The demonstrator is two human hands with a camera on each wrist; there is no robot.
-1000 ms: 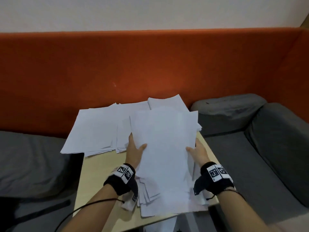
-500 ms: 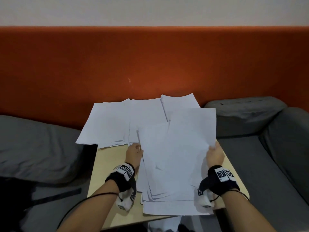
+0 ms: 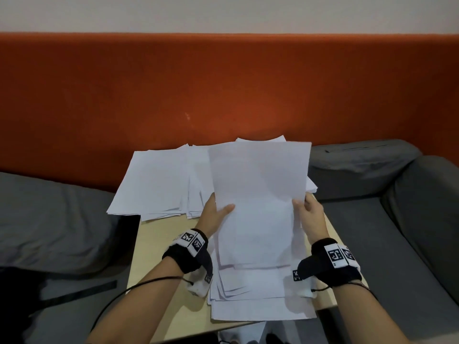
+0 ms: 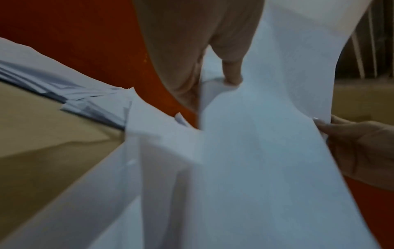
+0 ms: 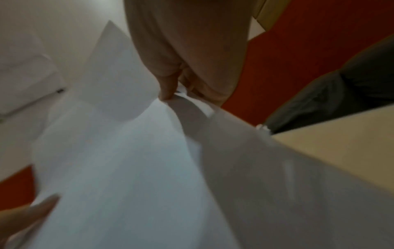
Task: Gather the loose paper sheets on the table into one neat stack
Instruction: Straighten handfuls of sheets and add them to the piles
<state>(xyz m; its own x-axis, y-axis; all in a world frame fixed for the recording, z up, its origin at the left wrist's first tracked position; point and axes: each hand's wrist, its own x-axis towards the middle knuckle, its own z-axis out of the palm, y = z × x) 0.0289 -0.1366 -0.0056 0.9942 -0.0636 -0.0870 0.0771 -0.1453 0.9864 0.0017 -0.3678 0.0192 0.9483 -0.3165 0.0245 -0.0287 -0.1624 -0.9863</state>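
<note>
Since half a second earlier, the held sheets point(image 3: 258, 194) had risen, squared between both hands. The left hand point(image 3: 214, 214) and right hand point(image 3: 310, 214) each pinched a side edge. A messy near pile point(image 3: 260, 294) at 6 o'clock and a fanned spread point(image 3: 159, 184) at 10 o'clock remained ungathered on the table point(image 3: 159, 269); grey cushions point(image 3: 360, 170) flanked it, blocking nothing.

orange backrest point(image 3: 223, 90) behind | grey cushions: left point(image 3: 49, 219), right point(image 3: 409, 207) | white wall point(image 3: 223, 13)
</note>
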